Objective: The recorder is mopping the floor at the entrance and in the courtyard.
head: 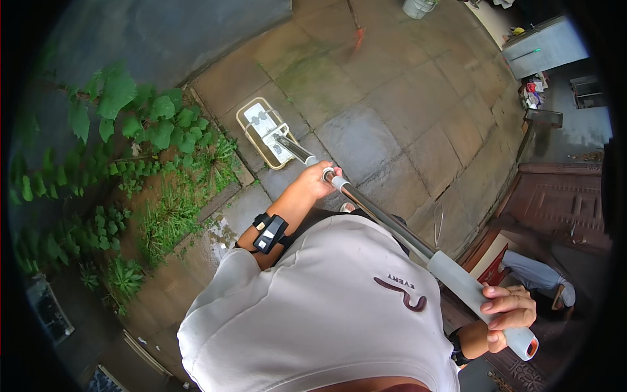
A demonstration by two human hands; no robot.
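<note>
My left hand (321, 180) is wrapped around the metal pole (377, 208) of a flat mop, near its grey collars. Higher up, the fingers of my right hand (509, 311) close around the pale grey grip (458, 277) at the pole's end. The pole slants across the front of my white shirt. At its far end the rectangular mop head (267, 131), white with a cream border and a pale frame over it, rests on the damp stone paving (360, 139). The underside of the mop head is hidden.
Left of the mop head, a planted bed (171, 215) with leafy vines borders the paving. A grey wall (161, 39) stands beyond. A red broom-like tool (360, 38) and a white bucket (419, 8) are farther off. At right are a brown door (558, 203) and a person (539, 274) in pale clothes.
</note>
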